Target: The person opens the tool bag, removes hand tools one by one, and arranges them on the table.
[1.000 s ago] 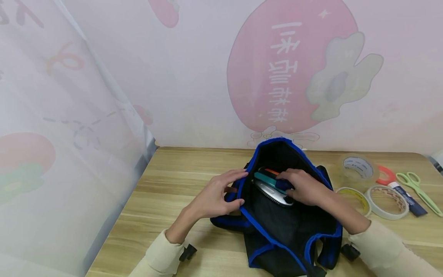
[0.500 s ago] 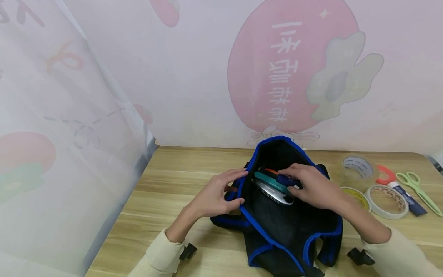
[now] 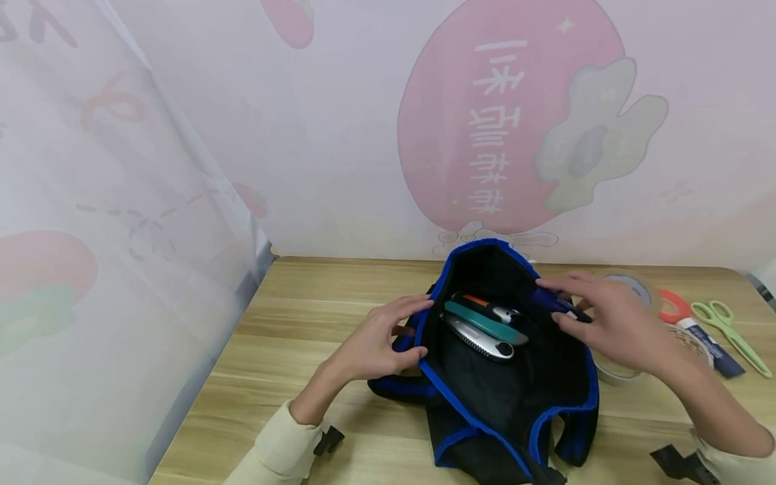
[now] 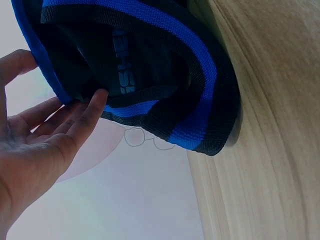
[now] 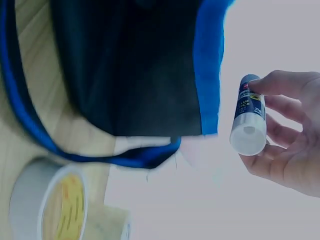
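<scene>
A black fabric bag [image 3: 479, 394] with blue trim lies on the table, its mouth facing up. My left hand [image 3: 384, 340] holds the bag's left rim between thumb and fingers; in the left wrist view, the fingers touch the blue-edged fabric [image 4: 192, 120]. Above the right rim, my right hand [image 3: 618, 330] pinches a dark blue glue stick [image 5: 249, 110] with a white end. Inside the bag lie a ridged silver tool handle [image 3: 479, 339], a teal handle [image 3: 485, 322] and a black-and-orange one [image 3: 475, 303]. Their exact kinds are unclear.
Right of the bag are tape rolls [image 5: 50, 205], partly hidden by my right hand. Farther right lie a red ring-shaped item [image 3: 674, 306], another blue-and-white stick [image 3: 712, 347] and green scissors [image 3: 733, 333]. A printed curtain [image 3: 339, 168] hangs behind the wooden table [image 3: 315, 289].
My right hand has lifted the glue stick from among the handles inside the bag and moved right to the bag's rim. My left hand has stayed in place.
</scene>
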{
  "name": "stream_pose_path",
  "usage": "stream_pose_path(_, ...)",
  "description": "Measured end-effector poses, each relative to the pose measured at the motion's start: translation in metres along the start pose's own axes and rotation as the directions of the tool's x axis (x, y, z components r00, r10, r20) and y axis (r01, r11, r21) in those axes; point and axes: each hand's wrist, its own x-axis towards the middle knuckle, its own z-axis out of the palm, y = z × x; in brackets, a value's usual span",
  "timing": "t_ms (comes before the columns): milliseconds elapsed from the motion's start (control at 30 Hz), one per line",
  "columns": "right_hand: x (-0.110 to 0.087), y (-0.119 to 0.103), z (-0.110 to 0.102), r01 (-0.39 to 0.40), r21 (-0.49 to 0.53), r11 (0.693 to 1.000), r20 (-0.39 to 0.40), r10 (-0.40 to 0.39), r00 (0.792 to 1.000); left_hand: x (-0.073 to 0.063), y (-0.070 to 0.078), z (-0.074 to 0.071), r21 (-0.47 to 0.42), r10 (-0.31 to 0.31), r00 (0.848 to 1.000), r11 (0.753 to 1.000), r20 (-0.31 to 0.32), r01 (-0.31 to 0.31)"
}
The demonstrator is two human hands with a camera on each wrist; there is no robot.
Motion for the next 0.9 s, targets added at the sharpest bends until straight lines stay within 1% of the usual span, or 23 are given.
stream_pose_path(133,-0.012,0.013,-0.011,-0.075,-0.017,0.997,0.008,0.075,0.997,-0.001,-0.001,0.000,-0.007,-0.012,1.000,1.000,0.002,0.012)
stream_pose_path(267,-0.022,0.026,-0.019,-0.126,-0.038,0.991,0.007,0.127,0.992,-0.003,-0.001,-0.001,-0.008,-0.016,1.000,1.000,-0.001,0.016)
stream_pose_path(400,-0.033,0.042,-0.027,-0.150,-0.074,0.986,-0.040,0.147,0.988,-0.003,-0.001,0.000,-0.002,-0.012,1.000,1.000,-0.001,0.012)
stream_pose_path(533,-0.043,0.057,-0.035,-0.179,-0.087,0.980,-0.070,0.173,0.982,-0.003,0.000,0.000,-0.002,-0.013,1.000,1.000,-0.001,0.013)
stream_pose_path(767,-0.060,0.082,-0.042,-0.189,-0.124,0.974,-0.123,0.174,0.977,-0.003,0.001,-0.001,0.006,0.001,1.000,1.000,0.001,-0.001)
stream_pose_path(833,-0.066,0.090,-0.042,-0.214,-0.112,0.970,-0.131,0.199,0.971,-0.002,0.001,-0.001,0.010,0.006,1.000,1.000,0.002,-0.006)
stream_pose_path(900,-0.073,0.100,-0.041,-0.248,-0.086,0.965,-0.144,0.234,0.961,-0.001,0.001,0.000,0.014,0.002,1.000,1.000,0.007,-0.002)
